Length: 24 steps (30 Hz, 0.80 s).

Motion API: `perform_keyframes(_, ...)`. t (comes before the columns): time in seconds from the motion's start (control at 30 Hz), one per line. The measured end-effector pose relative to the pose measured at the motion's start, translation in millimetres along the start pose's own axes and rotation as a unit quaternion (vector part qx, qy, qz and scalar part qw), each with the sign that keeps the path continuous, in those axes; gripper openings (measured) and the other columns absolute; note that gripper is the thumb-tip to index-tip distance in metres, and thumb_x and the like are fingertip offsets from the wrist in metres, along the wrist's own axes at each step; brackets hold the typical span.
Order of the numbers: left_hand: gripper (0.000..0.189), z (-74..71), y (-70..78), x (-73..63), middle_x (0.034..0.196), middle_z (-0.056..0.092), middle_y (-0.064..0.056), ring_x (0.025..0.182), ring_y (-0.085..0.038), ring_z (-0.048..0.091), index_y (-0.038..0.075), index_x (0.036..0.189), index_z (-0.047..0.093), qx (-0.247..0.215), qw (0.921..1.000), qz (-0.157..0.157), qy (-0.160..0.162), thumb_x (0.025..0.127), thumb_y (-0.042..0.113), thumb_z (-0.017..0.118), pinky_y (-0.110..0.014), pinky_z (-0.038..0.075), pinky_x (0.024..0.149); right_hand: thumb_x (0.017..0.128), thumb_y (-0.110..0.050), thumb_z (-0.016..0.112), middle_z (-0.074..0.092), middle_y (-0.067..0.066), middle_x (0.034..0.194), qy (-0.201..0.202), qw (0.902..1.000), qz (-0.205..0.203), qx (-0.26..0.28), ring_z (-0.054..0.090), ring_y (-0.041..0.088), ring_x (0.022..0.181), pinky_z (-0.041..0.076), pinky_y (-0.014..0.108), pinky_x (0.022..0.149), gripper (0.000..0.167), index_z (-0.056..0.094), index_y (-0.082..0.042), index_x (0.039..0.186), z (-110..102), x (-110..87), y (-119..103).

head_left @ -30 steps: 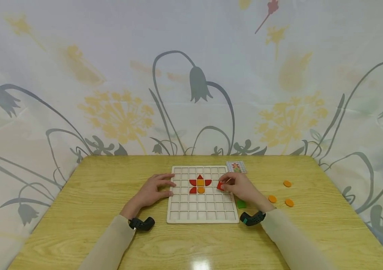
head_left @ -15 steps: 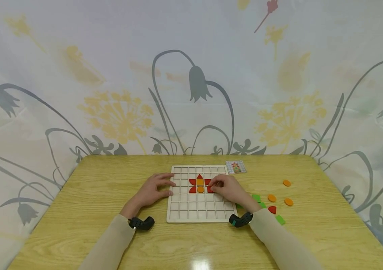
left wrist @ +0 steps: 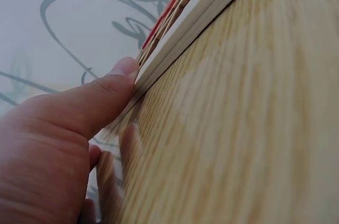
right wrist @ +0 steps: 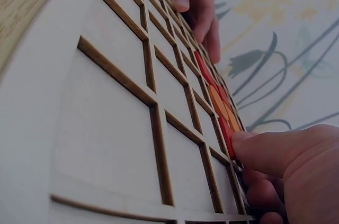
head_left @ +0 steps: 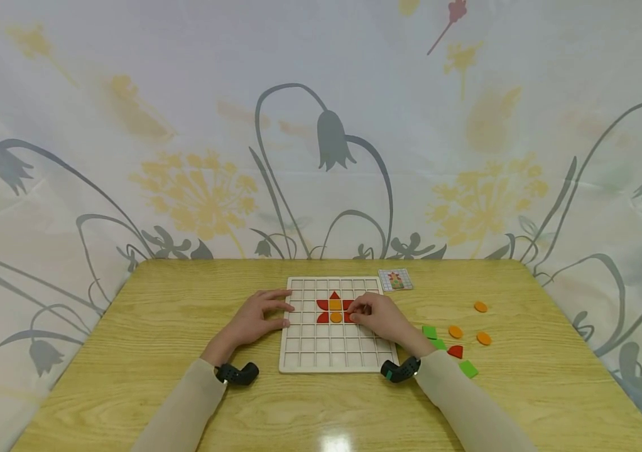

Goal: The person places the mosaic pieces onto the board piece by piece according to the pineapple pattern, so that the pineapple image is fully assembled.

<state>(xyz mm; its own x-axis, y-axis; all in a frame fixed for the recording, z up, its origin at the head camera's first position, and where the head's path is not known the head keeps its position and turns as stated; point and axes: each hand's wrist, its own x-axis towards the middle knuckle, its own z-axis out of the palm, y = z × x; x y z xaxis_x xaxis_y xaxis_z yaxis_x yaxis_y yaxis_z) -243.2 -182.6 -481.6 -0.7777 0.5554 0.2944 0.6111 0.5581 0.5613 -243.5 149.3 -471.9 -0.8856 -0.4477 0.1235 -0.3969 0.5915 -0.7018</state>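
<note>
A white grid board (head_left: 304,361) lies on the table with red and orange tiles in its middle cells. At its left edge my left hand (head_left: 254,319) rests with fingers spread and fairly straight; in the left wrist view the thumb (left wrist: 114,89) touches the board's side. My right hand (head_left: 386,319) pinches a red tile (right wrist: 226,136) at the cell right of the orange round tile (head_left: 336,317), thumb on it. An orange square tile (head_left: 335,304) sits above the round one, under a red triangle (head_left: 335,295). Red curved tiles (head_left: 323,305) flank them.
Right of the board lie orange discs (head_left: 484,338), green square tiles (head_left: 468,368) and a red rounded tile (head_left: 455,351). A small pattern card (head_left: 396,280) lies by the board's far right corner. A flower-printed cloth (head_left: 321,207) hangs behind the wooden table (head_left: 185,282).
My right hand has moved left over the board with the red tile and lowered it into a cell, uncovering green tiles and a red one on the table. The left hand has stayed put.
</note>
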Motion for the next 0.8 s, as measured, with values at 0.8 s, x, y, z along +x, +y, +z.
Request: perform_keyframes(0.8, 0.027, 1.1, -0.5, -0.1, 0.146, 0.052, -0.008, 0.135, -0.037, 0.042, 0.014, 0.116, 0.074, -0.007, 0.9999, -0.009, 0.004, 0.091, 0.024, 0.074, -0.06, 0.032, 0.108, 0.095, -0.013, 0.069, 0.059, -0.006, 0.086, -0.042, 0.9984, -0.031, -0.021, 0.049, 0.011, 0.07, 0.045, 0.029, 0.066, 0.008, 0.074, -0.013, 0.102, -8.2, 4.9, -0.7)
